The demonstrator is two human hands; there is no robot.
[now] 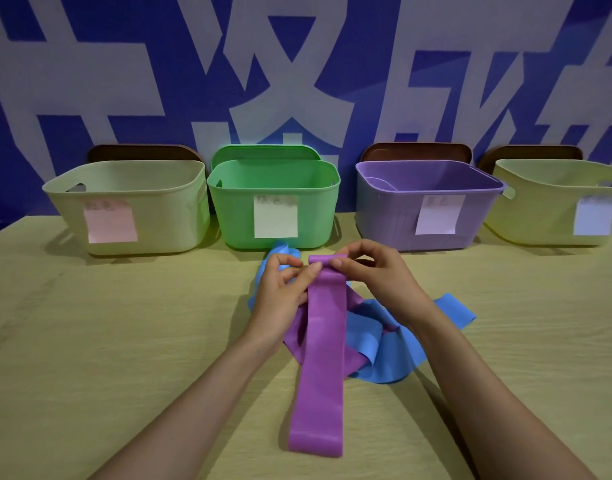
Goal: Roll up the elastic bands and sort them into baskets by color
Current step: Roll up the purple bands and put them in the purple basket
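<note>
A person's two hands pinch the far end of a purple elastic band [323, 344], which lies flat on the tabletop [89, 341] and runs from near the middle toward the near edge, its far end just turned over into the first fold of a roll. The left hand [283, 289] holds the band's left edge between thumb and fingertips, and the right hand [370, 271] grips the right edge the same way, fingers closed narrowly on the folded lip. Under and beside the purple band lies a loose heap of blue bands [384, 341], crumpled and overlapping, one tail reaching toward the right edge. The material looks thin, light, soft and stretchy, likely to spring open unless the roll is kept pinched at both edges and wound tightly toward the near end. Four baskets stand in a row along the far edge: a pale yellow basket [131, 209] at the left, a green basket [273, 202], a purple basket [425, 202] and another pale yellow basket [557, 202] at the right. Each carries a paper note on its front; the handwriting at the top of the notes is too faint to read. Behind them a wall [89, 81] shows large blue-and-white lettering, cropped and illegible.
</note>
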